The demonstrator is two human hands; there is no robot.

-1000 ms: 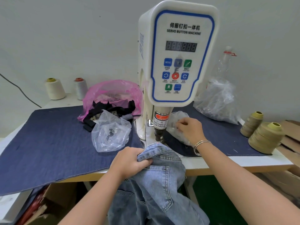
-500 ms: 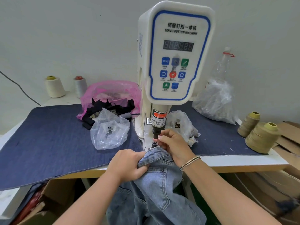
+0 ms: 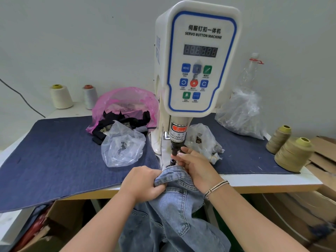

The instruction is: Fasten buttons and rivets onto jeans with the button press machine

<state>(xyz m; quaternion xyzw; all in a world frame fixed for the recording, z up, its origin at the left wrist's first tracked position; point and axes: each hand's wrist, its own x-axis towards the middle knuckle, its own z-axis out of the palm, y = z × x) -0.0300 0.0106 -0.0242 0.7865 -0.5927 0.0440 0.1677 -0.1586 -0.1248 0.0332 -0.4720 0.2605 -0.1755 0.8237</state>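
A white servo button machine (image 3: 196, 57) stands at the table's middle, its black punch (image 3: 174, 149) pointing down at a small black die (image 3: 172, 161). Light blue jeans (image 3: 180, 200) hang off the table's front edge, waistband just below the die. My left hand (image 3: 143, 180) grips a bunched fold of the waistband. My right hand (image 3: 195, 167) rests on the jeans right of the punch, its fingertips pinched together beside the die; whatever small part they hold is hidden.
Dark denim cloth (image 3: 54, 153) covers the table. A clear bag (image 3: 123, 146) and a pink bag (image 3: 125, 104) lie left of the machine, two more clear bags (image 3: 201, 138) (image 3: 241, 113) on the right. Thread cones (image 3: 292, 153) stand at the right edge, two more (image 3: 61, 96) back left.
My right hand left the clear bag to the right of the machine and came to the die under the punch. My left hand kept its grip on the waistband.
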